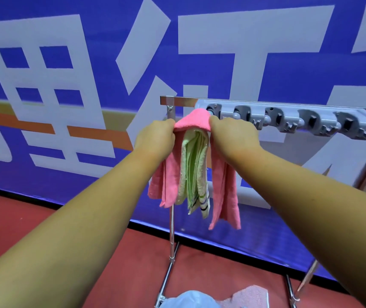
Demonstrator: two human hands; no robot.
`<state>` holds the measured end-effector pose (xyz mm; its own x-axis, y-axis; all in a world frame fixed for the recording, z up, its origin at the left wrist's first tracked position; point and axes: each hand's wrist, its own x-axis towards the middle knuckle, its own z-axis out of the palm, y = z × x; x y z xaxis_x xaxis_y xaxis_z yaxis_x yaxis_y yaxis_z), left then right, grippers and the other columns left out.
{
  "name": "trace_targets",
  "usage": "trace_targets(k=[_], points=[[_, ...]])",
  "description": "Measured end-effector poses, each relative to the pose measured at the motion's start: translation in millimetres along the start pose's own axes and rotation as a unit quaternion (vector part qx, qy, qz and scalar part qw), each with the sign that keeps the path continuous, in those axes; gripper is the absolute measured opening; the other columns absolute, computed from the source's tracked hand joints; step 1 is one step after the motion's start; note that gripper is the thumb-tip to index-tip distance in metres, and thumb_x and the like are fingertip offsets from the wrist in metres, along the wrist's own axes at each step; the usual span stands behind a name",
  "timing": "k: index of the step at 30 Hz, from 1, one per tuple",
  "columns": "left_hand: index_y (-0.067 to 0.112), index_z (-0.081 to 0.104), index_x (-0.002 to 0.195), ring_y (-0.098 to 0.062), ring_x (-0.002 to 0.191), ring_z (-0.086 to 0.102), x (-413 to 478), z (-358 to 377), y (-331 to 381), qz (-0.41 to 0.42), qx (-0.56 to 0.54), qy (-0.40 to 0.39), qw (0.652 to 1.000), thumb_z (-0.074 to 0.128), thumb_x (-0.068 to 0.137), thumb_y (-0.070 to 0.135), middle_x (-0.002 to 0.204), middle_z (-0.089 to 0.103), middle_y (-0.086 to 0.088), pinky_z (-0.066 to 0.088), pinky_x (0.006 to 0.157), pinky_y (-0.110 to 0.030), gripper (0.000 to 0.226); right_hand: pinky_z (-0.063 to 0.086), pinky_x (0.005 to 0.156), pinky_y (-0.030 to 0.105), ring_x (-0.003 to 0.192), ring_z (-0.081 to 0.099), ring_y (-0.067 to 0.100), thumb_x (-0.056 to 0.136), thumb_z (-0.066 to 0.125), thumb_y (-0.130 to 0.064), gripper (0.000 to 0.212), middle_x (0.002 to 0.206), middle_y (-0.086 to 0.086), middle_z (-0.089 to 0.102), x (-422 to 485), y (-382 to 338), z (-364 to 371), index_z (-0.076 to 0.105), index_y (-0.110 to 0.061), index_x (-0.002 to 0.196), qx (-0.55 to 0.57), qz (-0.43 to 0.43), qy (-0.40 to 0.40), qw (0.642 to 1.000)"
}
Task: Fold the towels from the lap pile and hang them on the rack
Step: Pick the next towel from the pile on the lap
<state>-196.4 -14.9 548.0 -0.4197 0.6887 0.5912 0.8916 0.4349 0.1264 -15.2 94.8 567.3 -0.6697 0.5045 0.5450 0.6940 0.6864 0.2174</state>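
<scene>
We are at the hanging step. Our left hand (pixel 157 134) and right hand (pixel 230 132) each pinch one end of the fold of the pink towel (pixel 194 122), fingers curled over the top and thumbs hidden beneath. The towel is draped at the left end of the rack (pixel 177 100), just under its top bar. It is soft, nubby terry, and its two long flaps hang down unevenly. Between the flaps, also at the rack's left end, hangs a green towel (pixel 192 172), folded into narrow layers, pale and looped, with dark stripes near its lower hem. The rack is thin, shiny chrome tubing. To the right along its top bar sits a grey plastic holder strip (pixel 288 117) with a row of blocky clips. In our judgement, the next move is to level the pink flaps, smooth the fold flat and let go without dragging the green towel askew. Below the rack's foot, nearest us, the lap pile (pixel 190 300) shows pale blue and pink cloth waiting to be folded.
</scene>
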Motion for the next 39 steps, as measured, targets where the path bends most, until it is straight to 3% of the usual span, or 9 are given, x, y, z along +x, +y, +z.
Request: trace_targets(k=[3, 6, 11, 16, 24, 28, 34, 37, 39], points=[[0.016, 0.062, 0.109, -0.040, 0.092, 0.062, -8.1, 9.8, 4.5, -0.015, -0.053, 0.002, 0.998, 0.051, 0.097, 0.016, 0.100, 0.068, -0.013, 0.046, 0.067, -0.040, 0.016, 0.032, 0.051, 0.035, 0.074, 0.053, 0.036, 0.092, 0.053, -0.001, 0.037, 0.102, 0.010, 0.066, -7.0, -3.6, 9.8, 0.047, -0.013, 0.126, 0.046, 0.015, 0.006, 0.999], [0.019, 0.060, 0.097, -0.033, 0.081, 0.059, -17.0, 19.2, 10.8, -0.050, -0.127, -0.002, 0.991, 0.055, 0.092, 0.021, 0.088, 0.066, -0.006, 0.044, 0.062, -0.037, 0.007, 0.037, 0.060, 0.039, 0.077, 0.050, 0.034, 0.095, 0.053, -0.012, 0.018, 0.098, 0.007, 0.060, -14.8, -7.4, 24.2, 0.048, -0.016, 0.112, 0.131, 0.067, -0.011, 0.989], [0.027, 0.062, 0.093, -0.025, 0.080, 0.064, -36.7, 50.5, 11.4, -0.134, -0.237, -0.052, 0.961, 0.060, 0.083, 0.031, 0.085, 0.068, 0.001, 0.049, 0.061, -0.035, 0.010, 0.047, 0.069, 0.037, 0.087, 0.062, 0.036, 0.087, 0.061, -0.028, 0.021, 0.094, 0.007, 0.061, -32.3, -14.1, 57.6, 0.057, -0.018, 0.104, 0.252, 0.196, -0.117, 0.941], [0.026, 0.066, 0.096, -0.029, 0.086, 0.065, -57.5, 78.1, 4.4, -0.157, -0.212, -0.117, 0.958, 0.063, 0.081, 0.027, 0.089, 0.068, 0.000, 0.053, 0.066, -0.036, 0.016, 0.050, 0.073, 0.035, 0.087, 0.062, 0.033, 0.088, 0.062, -0.027, 0.023, 0.096, 0.007, 0.064, -55.9, -10.0, 92.3, 0.072, -0.018, 0.106, 0.239, 0.248, -0.213, 0.914], [0.019, 0.061, 0.082, -0.030, 0.058, 0.069, -68.1, 98.1, -12.6, -0.213, -0.191, -0.097, 0.953, 0.054, 0.082, 0.017, 0.070, 0.069, -0.008, 0.061, 0.055, -0.043, 0.007, 0.040, 0.051, 0.027, 0.056, 0.062, 0.025, 0.095, 0.062, -0.033, 0.016, 0.071, 0.001, 0.064, -67.0, 6.9, 112.7, 0.067, -0.018, 0.095, 0.200, 0.293, -0.190, 0.916], [0.020, 0.064, 0.080, -0.028, 0.061, 0.072, -72.6, 110.4, -6.1, -0.205, -0.227, -0.136, 0.942, 0.054, 0.077, 0.018, 0.069, 0.071, -0.004, 0.065, 0.062, -0.045, 0.011, 0.042, 0.049, 0.027, 0.053, 0.065, 0.021, 0.098, 0.057, -0.036, 0.019, 0.072, 0.001, 0.070, -71.2, -3.7, 118.1, 0.063, -0.019, 0.091, 0.241, 0.266, -0.221, 0.907], [0.011, 0.075, 0.076, -0.023, 0.070, 0.073, -84.9, 126.3, 3.7, -0.200, -0.227, -0.208, 0.930, 0.062, 0.078, 0.016, 0.069, 0.074, -0.005, 0.063, 0.064, -0.040, 0.014, 0.061, 0.081, 0.041, 0.091, 0.070, 0.030, 0.087, 0.065, -0.043, 0.025, 0.090, 0.004, 0.072, -84.8, -28.5, 121.5, 0.070, -0.020, 0.095, 0.289, 0.116, -0.312, 0.898], [0.005, 0.075, 0.082, -0.024, 0.067, 0.066, -96.0, 128.5, 3.2, -0.198, -0.215, -0.252, 0.923, 0.068, 0.081, 0.015, 0.072, 0.071, -0.006, 0.049, 0.052, -0.031, 0.012, 0.064, 0.073, 0.035, 0.079, 0.077, 0.025, 0.087, 0.071, -0.034, 0.021, 0.083, 0.003, 0.079, -93.2, -31.2, 109.6, 0.081, -0.016, 0.086, 0.297, 0.103, -0.365, 0.876], [0.006, 0.073, 0.084, -0.023, 0.067, 0.059, -104.2, 126.9, 1.6, -0.186, -0.206, -0.278, 0.920, 0.073, 0.084, 0.016, 0.072, 0.066, -0.005, 0.042, 0.051, -0.029, 0.010, 0.057, 0.053, 0.021, 0.074, 0.076, 0.024, 0.089, 0.072, -0.026, 0.018, 0.077, 0.000, 0.075, -101.0, -28.4, 102.4, 0.077, -0.017, 0.075, 0.286, 0.094, -0.386, 0.872]])
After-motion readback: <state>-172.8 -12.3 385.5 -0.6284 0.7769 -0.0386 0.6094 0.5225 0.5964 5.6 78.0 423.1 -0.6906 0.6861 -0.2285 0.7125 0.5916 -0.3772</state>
